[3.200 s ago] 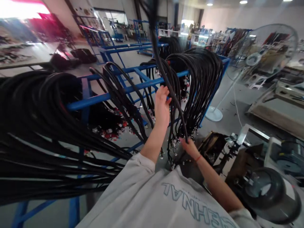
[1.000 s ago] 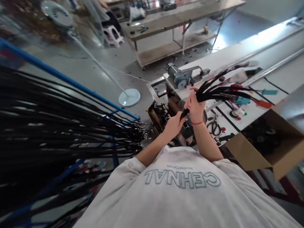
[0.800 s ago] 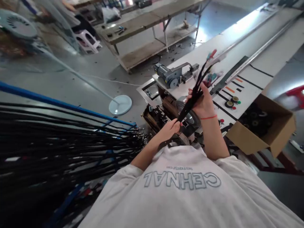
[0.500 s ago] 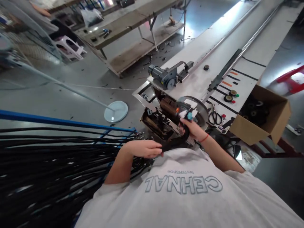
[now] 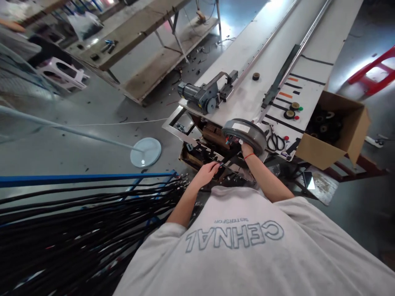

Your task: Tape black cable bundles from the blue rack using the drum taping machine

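Observation:
A black-wrapped wire harness [image 5: 231, 153] runs between my two hands, its connector end [image 5: 233, 140] with small white and orange parts showing at the lower edge of a round grey machine head [image 5: 261, 137]. My left hand [image 5: 208, 172] is closed on the harness's near part, fingertips pinched around it. My right hand [image 5: 247, 150], with a red string at the wrist, is closed around the harness by the connectors, right below the round head; its fingertips are partly hidden.
A motor unit [image 5: 197, 98] and scissors [image 5: 275, 140] are on the long white bench [image 5: 247, 98]. Tape rolls [image 5: 289, 114] lie near coloured buttons. At right stands a cardboard box [image 5: 317, 153]. Many black harnesses [image 5: 77, 230] hang on a blue rack [image 5: 92, 177] at left.
Both hands have moved forward, away from my body, carrying the harness. Its connector end has gone from in front of the round head to its lower edge. The camera view has shifted.

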